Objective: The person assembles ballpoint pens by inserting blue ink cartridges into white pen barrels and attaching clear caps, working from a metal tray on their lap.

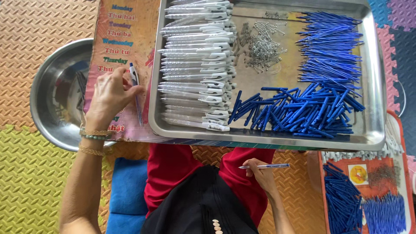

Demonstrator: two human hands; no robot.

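Inspection runs left to right.

Far left, a steel bowl sits on the foam floor mat, partly tucked under the printed board that serves as the surface. Its contents are dark and cannot be made out. Risk: anything pushed off the board's left edge would drop into the bowl or onto the mat.

The left hand rests on the board, fingers curled loosely around an assembled white-and-blue pen that lies along the board beside the tray. The grip looks light; the pen could roll clear if the hand lifts.

The metal tray overhangs the near edge of the board above the person's lap. A downward press on that rim could tip it. Inside, the white pen barrels are stacked tight in a row, touching; a nudge may send the stack sliding. The small metal springs lie loose in a heap and would scatter most easily. The blue refills and blue pen tips are piled close together and may get mixed.

The right hand is low over the lap, pinching a thin clear refill with a blue end, well apart from the tray. Dropped here, it would land on clothing or the mat.

Far right, a second orange tray of parts sits near.
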